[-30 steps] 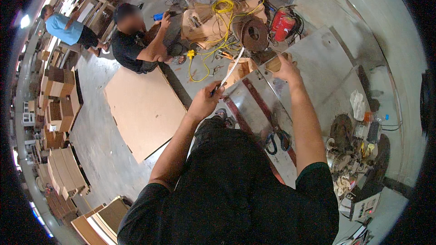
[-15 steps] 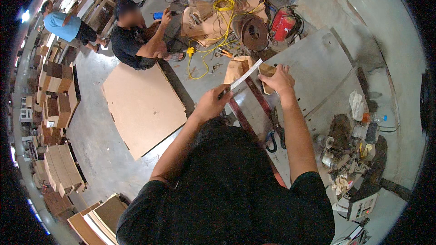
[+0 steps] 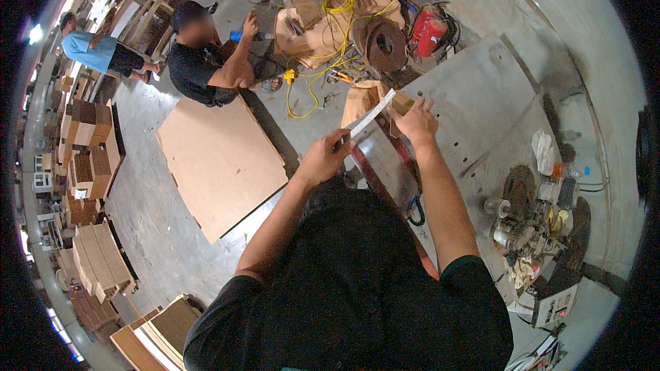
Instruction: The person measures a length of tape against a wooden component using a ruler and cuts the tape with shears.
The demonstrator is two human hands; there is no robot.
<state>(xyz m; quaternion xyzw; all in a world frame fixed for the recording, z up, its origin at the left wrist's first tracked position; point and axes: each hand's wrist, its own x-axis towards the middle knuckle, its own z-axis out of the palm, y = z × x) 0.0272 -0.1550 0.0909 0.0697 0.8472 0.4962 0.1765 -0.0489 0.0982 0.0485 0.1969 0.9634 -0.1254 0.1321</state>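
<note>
My left hand is closed on one end of a narrow white strip, which slants up and away to the right. Something dark shows between those fingers, too small to name. My right hand grips a small brown block, its thumb on the near side and fingers at the far right. The strip's free end meets or overlaps the block's left edge; I cannot tell whether they touch. Below the hands, a dark blue loop handle lies by the grey metal sheet, partly hidden by my right arm.
A person in black squats beyond a large tan board. Another in light blue stands farther left. Yellow cable, a rusty coil and a red fire extinguisher lie ahead. Clutter covers the right side.
My right hand has shifted slightly left and nearer to the strip, with the block now more hidden. My right forearm covers more of the blue-handled tool. The squatting person's blue item has moved lower.
</note>
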